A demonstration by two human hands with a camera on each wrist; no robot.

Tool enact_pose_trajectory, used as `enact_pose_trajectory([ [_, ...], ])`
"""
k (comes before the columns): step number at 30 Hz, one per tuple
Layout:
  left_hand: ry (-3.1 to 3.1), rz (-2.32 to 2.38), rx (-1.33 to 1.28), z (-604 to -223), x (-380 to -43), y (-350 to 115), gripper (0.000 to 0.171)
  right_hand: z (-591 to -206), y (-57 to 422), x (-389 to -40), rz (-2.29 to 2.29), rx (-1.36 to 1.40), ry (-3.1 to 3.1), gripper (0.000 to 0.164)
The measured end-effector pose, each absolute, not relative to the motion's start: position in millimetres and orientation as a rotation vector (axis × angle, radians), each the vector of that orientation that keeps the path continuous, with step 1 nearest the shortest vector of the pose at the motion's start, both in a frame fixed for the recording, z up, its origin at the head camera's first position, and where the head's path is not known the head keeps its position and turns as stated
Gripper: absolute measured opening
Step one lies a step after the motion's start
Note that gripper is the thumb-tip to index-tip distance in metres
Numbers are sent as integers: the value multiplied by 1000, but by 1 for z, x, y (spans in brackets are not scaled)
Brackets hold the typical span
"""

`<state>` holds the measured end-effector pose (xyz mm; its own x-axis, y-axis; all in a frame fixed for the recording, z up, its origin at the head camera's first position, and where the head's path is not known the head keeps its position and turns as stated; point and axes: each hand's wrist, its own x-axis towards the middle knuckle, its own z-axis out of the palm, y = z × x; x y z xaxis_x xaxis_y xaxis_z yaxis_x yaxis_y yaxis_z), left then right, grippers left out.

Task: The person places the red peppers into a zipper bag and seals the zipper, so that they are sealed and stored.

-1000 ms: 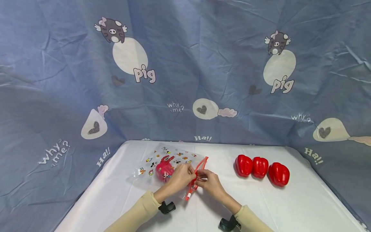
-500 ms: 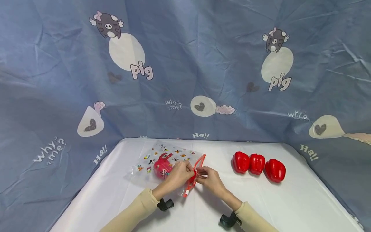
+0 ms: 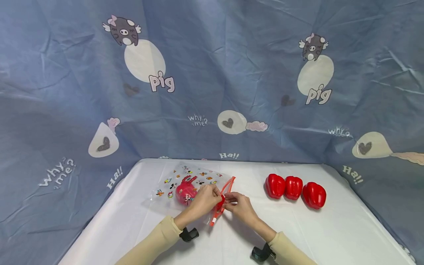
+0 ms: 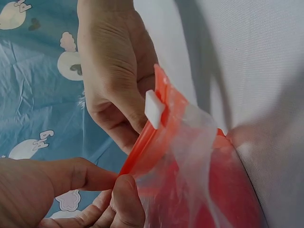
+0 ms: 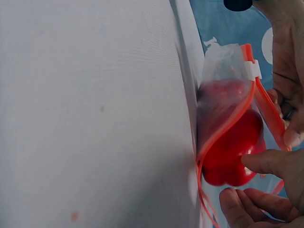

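A clear zip bag [image 3: 165, 206] with cartoon prints lies on the white table, its orange-red rim [image 3: 230, 184] facing right. My left hand [image 3: 204, 200] pinches that rim between thumb and fingers, keeping the mouth spread. One red bell pepper [image 5: 232, 147] sits just inside the mouth. Deeper in the bag shows another red bell pepper [image 3: 185, 192]. At the opening, my right hand [image 3: 244, 210] touches the nearer pepper with its thumb; its other fingers extend just below, seemingly apart from it. A white slider [image 5: 253, 70] is on the rim near one end.
Right of the bag, three red bell peppers [image 3: 293, 188] lie in a row on the white tablecloth [image 3: 281, 228]. A blue printed curtain [image 3: 198, 92] hangs behind the table. Black cameras [image 3: 189, 235] are strapped to both wrists.
The head view has shifted slightly. Both hands stay at the bag's mouth, with the left still pinching the rim and the right by the pepper there.
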<state>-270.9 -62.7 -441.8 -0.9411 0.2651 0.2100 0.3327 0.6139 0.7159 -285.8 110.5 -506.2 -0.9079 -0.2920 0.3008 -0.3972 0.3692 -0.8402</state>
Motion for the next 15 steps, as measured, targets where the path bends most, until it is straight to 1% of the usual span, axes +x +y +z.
enact_pose_trajectory([
  [7,-2757,-1261,-496,-442,-272,-62,6,-500,129,-284,1525,491,-2502,29],
  [15,-2758,-1298,-502,-442,-272,-62,5,-491,165,-278,1397,305,-2517,26],
])
